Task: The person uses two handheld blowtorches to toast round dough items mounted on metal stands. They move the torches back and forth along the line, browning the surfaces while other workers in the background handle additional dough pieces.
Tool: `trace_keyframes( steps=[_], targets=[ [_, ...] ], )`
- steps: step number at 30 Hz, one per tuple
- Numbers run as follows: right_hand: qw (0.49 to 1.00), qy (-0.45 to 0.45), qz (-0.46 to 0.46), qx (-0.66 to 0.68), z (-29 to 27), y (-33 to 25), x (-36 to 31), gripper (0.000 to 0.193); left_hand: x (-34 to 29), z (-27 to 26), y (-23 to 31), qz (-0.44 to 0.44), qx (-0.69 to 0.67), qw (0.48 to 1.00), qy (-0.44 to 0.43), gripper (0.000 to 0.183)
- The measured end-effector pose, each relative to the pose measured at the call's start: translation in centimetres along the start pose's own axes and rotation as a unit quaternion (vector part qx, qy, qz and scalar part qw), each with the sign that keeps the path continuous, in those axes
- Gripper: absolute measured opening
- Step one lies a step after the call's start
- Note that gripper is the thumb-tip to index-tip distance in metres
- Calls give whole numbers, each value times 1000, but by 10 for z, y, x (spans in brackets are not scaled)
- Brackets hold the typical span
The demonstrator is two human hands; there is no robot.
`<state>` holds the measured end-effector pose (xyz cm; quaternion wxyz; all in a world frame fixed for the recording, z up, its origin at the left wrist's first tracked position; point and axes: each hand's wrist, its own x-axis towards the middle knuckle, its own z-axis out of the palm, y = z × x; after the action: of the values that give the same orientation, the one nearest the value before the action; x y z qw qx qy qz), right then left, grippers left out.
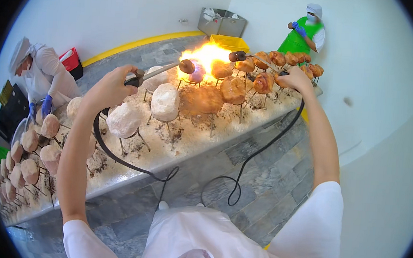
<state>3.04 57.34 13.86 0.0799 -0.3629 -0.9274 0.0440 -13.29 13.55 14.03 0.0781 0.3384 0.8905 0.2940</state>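
My left hand (pixel 109 87) is closed round the handle of a gas torch (pixel 165 70), whose metal tube points right over the lumps. In my right hand (pixel 296 81) is a second gas torch (pixel 250 57), pointing left. A bright yellow flame (pixel 206 57) burns between the two nozzles and partly hides the lumps behind it. White-coated lumps (pixel 165 101) on thin metal stands are below my left hand. Glossy browned lumps (pixel 233 90) stand nearer my right hand. Another browned lump (pixel 203 99) looks blurred by haze below the flame.
The long table (pixel 181 149) is strewn with white grains and dark bits. Black hoses (pixel 242 172) hang in front of it. One co-worker (pixel 52 70) bends at the left end; another (pixel 306 33) stands at the far right. A yellow crate (pixel 227 42) and metal bin (pixel 222 22) are behind.
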Motion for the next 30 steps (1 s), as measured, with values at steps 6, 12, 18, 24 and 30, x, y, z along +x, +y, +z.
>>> trace_keyframes(
  steps=[6,12,18,24,30],
  targets=[
    [996,-42,22,82,5,71,-24,37,25,6,45,12,78,997,-22,45],
    [997,-46,6,65,10,92,-41,37,59,14,80,26,109,993,-33,45],
    [996,-67,-3,53,10,71,-34,34,71,10,105,6,112,994,-18,47],
    [997,-54,11,55,26,55,-9,37,67,-4,108,3,98,995,-2,48],
    [995,-66,4,71,25,45,29,37,62,-27,97,-14,91,996,4,49]
  ],
)
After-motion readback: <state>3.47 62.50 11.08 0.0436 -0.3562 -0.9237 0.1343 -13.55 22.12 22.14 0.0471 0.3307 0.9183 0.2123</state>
